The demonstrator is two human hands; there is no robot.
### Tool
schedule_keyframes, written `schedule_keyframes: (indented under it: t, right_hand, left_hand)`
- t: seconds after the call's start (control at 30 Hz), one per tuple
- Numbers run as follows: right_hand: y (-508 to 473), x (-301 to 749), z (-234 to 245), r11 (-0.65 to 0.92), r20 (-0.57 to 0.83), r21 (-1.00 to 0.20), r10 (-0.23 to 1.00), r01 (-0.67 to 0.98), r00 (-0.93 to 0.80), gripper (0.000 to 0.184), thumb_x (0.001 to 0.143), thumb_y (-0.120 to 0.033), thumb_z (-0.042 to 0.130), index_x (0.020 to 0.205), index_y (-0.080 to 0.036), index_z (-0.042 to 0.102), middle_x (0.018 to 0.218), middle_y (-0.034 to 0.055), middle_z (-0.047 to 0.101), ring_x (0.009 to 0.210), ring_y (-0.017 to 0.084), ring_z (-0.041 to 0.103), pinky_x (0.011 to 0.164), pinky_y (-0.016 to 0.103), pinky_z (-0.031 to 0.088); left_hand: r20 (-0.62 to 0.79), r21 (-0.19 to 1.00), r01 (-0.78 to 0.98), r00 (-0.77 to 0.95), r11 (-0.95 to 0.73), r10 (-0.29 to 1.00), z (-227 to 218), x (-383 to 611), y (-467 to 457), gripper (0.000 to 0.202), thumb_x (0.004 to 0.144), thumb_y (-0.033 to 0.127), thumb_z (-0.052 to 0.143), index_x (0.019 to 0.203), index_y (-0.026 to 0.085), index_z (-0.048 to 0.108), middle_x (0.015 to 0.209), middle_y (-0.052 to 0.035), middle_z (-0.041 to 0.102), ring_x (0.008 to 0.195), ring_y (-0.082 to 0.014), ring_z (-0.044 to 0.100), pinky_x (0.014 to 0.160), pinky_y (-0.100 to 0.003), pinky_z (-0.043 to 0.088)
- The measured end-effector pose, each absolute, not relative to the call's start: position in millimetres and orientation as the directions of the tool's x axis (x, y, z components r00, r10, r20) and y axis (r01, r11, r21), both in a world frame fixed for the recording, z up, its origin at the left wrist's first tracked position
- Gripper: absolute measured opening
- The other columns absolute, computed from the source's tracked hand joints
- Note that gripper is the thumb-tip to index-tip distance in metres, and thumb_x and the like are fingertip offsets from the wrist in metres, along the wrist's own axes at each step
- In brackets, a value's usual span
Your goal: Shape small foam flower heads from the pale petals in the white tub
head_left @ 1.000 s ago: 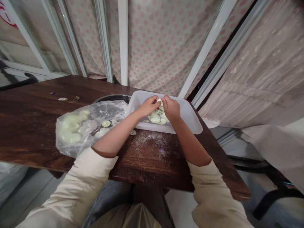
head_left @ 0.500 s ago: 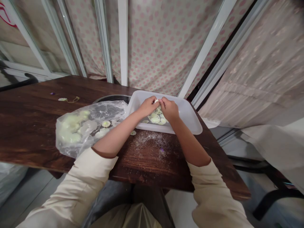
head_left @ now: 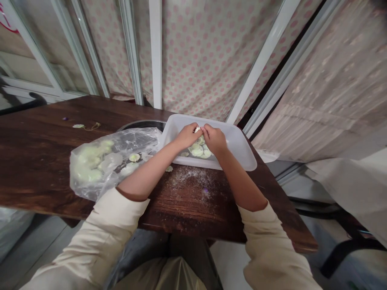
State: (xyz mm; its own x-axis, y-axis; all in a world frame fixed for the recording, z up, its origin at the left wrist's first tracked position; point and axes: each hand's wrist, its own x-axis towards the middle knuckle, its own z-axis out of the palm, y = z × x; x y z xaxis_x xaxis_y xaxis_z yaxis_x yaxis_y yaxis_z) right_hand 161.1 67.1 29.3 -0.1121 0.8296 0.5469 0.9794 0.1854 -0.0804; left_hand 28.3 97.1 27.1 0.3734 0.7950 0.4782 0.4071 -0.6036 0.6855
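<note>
Above a white plastic tray [head_left: 238, 141], my left hand [head_left: 188, 135] pinches a small pale flower-shaped piece [head_left: 197, 129] between thumb and fingers. My right hand [head_left: 214, 137] is closed beside it, its thumb and fingertips meeting at the piece's right edge. Several pale yellow-green pieces with scalloped edges [head_left: 197, 151] lie in the tray under the hands. Left of the tray, a clear plastic bag [head_left: 90, 165] holds more such pieces. One scalloped piece [head_left: 134, 157] shows near the bag's mouth, by my left forearm.
White specks [head_left: 193, 179] are scattered on the dark wooden table [head_left: 184, 213] before the tray. A round dark dish [head_left: 142, 124] sits behind the bag. Far left lie a pale piece [head_left: 78, 126] and a thin string [head_left: 94, 127]. A dotted curtain [head_left: 202, 60] hangs behind the table.
The small piece between my fingers has tilted slightly and shows a little further left. Both hands stay over the tray, nearly still; the whole view has shifted slightly.
</note>
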Motion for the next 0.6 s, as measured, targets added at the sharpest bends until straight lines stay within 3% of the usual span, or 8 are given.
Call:
schedule_keyframes:
  t: [0.6]
  right_hand:
    - [65.9, 161.2, 29.6, 0.226, 0.531, -0.111, 0.837, 0.968, -0.135, 0.037, 0.090, -0.039, 0.023, 0.081, -0.019, 0.053, 0.065, 0.0042, 0.054, 0.059, 0.015, 0.042, 0.055, 0.025, 0.017]
  left_hand:
    - [0.462, 0.694, 0.398, 0.393, -0.599, 0.795, 27.5, 27.8, 95.5, 0.019, 0.079, 0.030, 0.039, 0.065, 0.017, 0.040, 0.061, 0.0010, 0.045, 0.060, -0.0116, 0.041, 0.057, -0.025, 0.029]
